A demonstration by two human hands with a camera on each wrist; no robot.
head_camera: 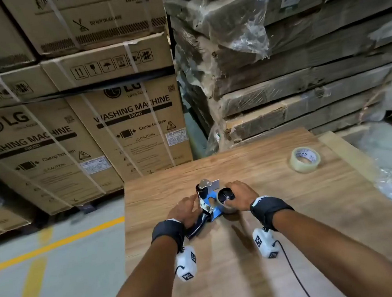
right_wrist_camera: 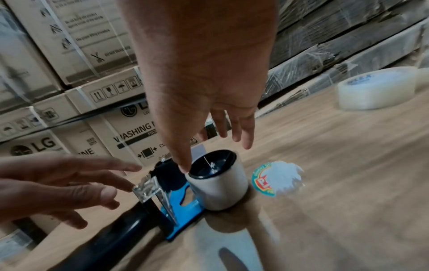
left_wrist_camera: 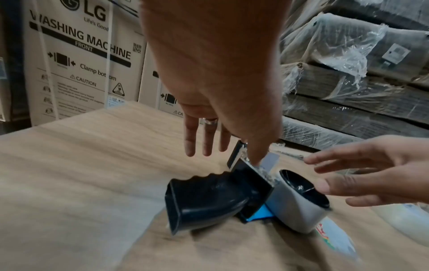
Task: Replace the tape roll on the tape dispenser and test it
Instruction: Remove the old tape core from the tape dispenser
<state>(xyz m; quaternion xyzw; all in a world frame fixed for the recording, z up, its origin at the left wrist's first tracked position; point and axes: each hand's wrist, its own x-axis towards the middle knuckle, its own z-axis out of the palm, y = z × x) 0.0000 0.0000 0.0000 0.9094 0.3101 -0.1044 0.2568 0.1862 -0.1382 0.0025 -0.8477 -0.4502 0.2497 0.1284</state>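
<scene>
The tape dispenser (head_camera: pixel 206 211) lies on its side on the wooden table (head_camera: pixel 285 247), with a blue frame (right_wrist_camera: pixel 183 205) and a black handle (left_wrist_camera: pixel 204 199) pointing towards me. An empty white core (right_wrist_camera: pixel 220 188) sits on its spindle, open end up. My left hand (head_camera: pixel 191 205) hovers over the metal plate, fingers straight, thumb tip touching the plate. My right hand (head_camera: pixel 231 196) is over the core (head_camera: pixel 225 199), fingers straight, thumb tip at its rim. Neither hand grips anything. A fresh clear tape roll (head_camera: pixel 305 160) lies flat at the table's far right.
Stacked washing-machine cartons (head_camera: pixel 124 122) stand behind the table's left. Plastic-wrapped flat cardboard packs (head_camera: pixel 302 64) rise behind its right. A round sticker (right_wrist_camera: pixel 276 179) is stuck to the tabletop right of the core. The table's left edge drops to a floor with yellow lines (head_camera: pixel 55 243).
</scene>
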